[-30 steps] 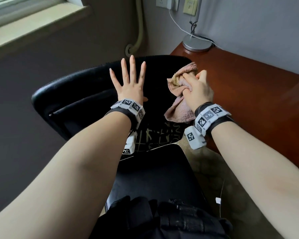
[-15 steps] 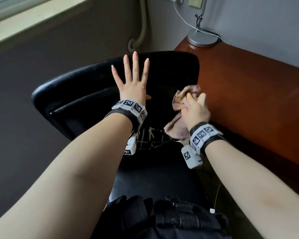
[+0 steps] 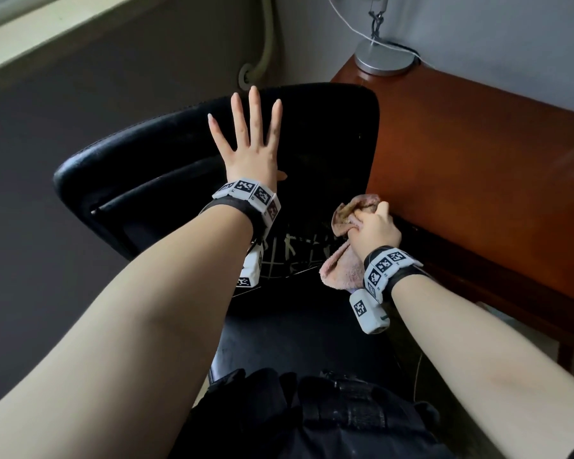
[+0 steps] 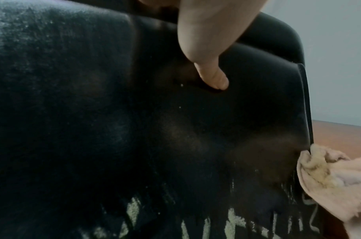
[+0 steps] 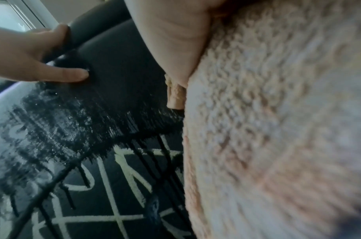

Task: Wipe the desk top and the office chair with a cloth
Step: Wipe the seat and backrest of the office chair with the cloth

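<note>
Over the last 1 s the right hand point(image 3: 376, 231) has come down the desk-side edge of the office chair point(image 3: 328, 134) backrest: it was up near the top corner w/ the cloth, now it sits low on that edge, just above the seat, approx level w/ the worn patch where the black covering has peeled to pale streaks. The fingers are curled tight round the bunched pink cloth point(image 3: 345, 260), the upper wad pressed against the backrest edge, the loose tail hanging below the wrist; the left wrist view shows the cloth point(image 4: 327, 174) touching that edge. The left hand point(image 3: 249, 144) has stayed put, flat & fully spread on the upper backrest, thumb pressing the front face, holding nothing, prob. bracing the chair against the wipe. So 1 downward stroke along that side looks about complete; the middle & window side of the backrest, plus the seat, look not yet done. The wooden desk top point(image 3: 478, 154) lies just beside the chair, lamp base point(image 3: 383, 58) at its far corner; can't tell if it's wiped.
</note>
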`<action>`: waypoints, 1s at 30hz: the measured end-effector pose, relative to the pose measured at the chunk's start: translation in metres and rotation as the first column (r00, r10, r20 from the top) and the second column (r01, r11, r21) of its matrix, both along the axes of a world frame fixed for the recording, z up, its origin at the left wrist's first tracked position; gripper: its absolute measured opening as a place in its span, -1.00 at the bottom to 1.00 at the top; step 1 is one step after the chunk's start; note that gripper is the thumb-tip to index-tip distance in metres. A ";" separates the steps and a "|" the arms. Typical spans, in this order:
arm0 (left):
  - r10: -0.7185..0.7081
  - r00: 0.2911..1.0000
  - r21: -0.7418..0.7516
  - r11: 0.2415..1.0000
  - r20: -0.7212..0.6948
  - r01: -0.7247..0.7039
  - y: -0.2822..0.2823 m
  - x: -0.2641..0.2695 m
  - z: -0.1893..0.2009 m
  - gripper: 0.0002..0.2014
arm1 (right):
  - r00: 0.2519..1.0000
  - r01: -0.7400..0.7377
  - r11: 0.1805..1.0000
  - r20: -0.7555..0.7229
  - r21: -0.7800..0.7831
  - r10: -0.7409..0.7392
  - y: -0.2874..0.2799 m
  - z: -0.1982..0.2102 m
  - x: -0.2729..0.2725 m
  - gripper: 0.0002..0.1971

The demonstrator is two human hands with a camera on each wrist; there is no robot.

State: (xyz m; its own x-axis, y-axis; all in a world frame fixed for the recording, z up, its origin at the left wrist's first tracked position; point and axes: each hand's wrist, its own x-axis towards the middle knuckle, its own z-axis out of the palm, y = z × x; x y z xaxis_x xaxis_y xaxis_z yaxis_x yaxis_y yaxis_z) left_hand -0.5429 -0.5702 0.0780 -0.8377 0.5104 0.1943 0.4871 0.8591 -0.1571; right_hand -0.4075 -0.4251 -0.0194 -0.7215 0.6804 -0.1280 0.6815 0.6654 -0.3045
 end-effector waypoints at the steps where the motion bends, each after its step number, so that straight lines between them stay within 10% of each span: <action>1: 0.000 1.000 -0.002 1.000 0.003 0.000 0.000 0.000 0.001 0.13 | 0.999 -0.004 1.000 0.044 -0.013 0.004 0.002 0.001 0.001 -0.72; 15: -0.180 0.984 -0.041 0.983 0.006 0.180 -0.062 -0.002 0.009 -0.11 | 0.991 -0.091 0.993 -0.094 0.073 0.097 -0.053 0.063 -0.009 -0.68; 30: 0.119 0.989 0.160 0.978 0.084 -0.131 -0.259 -0.013 -0.011 -0.03 | 0.834 -0.408 0.895 -0.325 0.178 0.445 -0.217 0.112 -0.056 -0.69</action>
